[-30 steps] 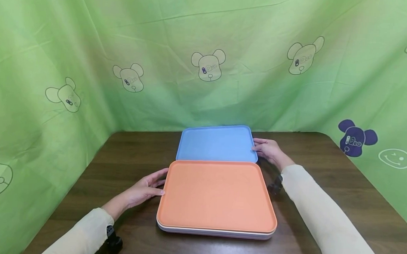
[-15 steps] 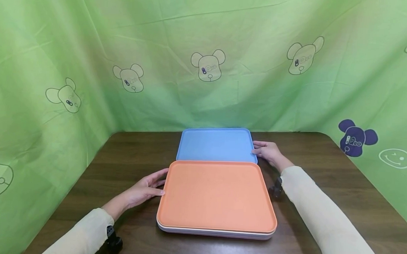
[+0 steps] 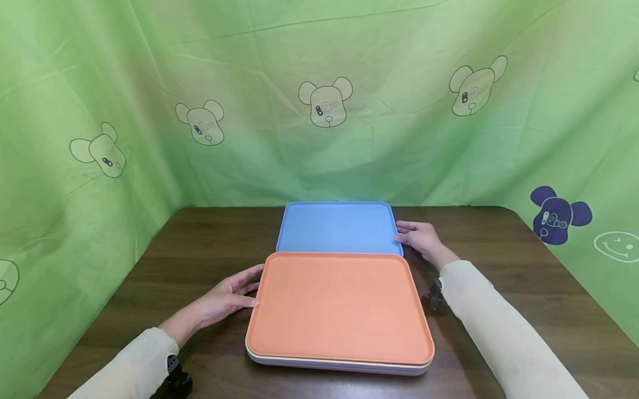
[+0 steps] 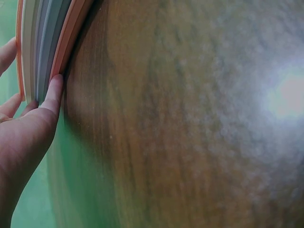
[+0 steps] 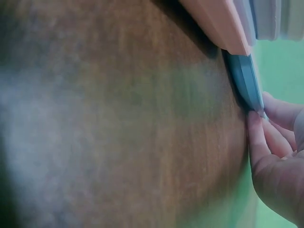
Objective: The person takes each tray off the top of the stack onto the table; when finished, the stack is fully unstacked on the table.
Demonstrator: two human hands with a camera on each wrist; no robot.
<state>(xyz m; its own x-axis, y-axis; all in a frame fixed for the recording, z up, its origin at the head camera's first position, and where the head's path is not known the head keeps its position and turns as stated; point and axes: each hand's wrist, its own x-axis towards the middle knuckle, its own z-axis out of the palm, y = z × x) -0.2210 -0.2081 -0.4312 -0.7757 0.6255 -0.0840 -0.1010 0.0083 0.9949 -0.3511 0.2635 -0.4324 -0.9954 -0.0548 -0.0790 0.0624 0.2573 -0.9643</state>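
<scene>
A stack of rectangular trays stands on the table, with an orange tray (image 3: 342, 306) on top. My left hand (image 3: 223, 299) rests at the stack's left side, its thumb by the top tray's rim. Fairly straight fingers (image 4: 56, 88) touch the stacked edges in the left wrist view. Behind the stack lies a blue tray (image 3: 337, 226), its near edge hidden by the orange one. My right hand (image 3: 421, 238) pinches the blue tray's right edge. The right wrist view shows the thumb and fingers (image 5: 256, 130) meeting at its corner, low over the table.
The brown wooden table (image 3: 207, 236) extends to both sides of the trays. A green curtain (image 3: 247, 162) printed with bear heads hangs round its back and sides. Black devices sit at both wrists.
The blue tray's far edge has come down slightly, and my right hand has lowered with it. The left hand and the stack have stayed put.
</scene>
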